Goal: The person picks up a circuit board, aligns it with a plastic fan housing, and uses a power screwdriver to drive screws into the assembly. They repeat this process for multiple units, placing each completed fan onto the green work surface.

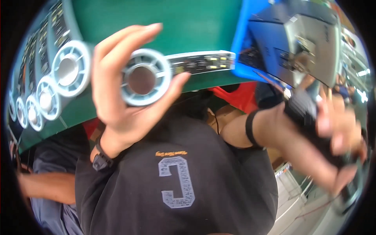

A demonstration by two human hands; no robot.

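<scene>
My left hand (117,86), with a dark watch on its wrist, curves around a pale blue spoked ring (166,76) with a dark centre. Its thumb and fingers are spread well apart, and the thumb does not press on the ring. Beside the ring stretches a narrow light-coloured housing with a circuit board (203,62) in it. Off to the right, my right hand (338,127) is wrapped round a black handheld tool (303,107). Motion smears that hand and tool, so the tool's exact kind is unclear. A black band sits on the right forearm.
Several similar ring-ended housings (70,68) stand in a row at the left of the green table (156,13). A blue bin (241,35) with grey panels (313,39) is at the upper right. At the lower left shows another person's arm (49,188).
</scene>
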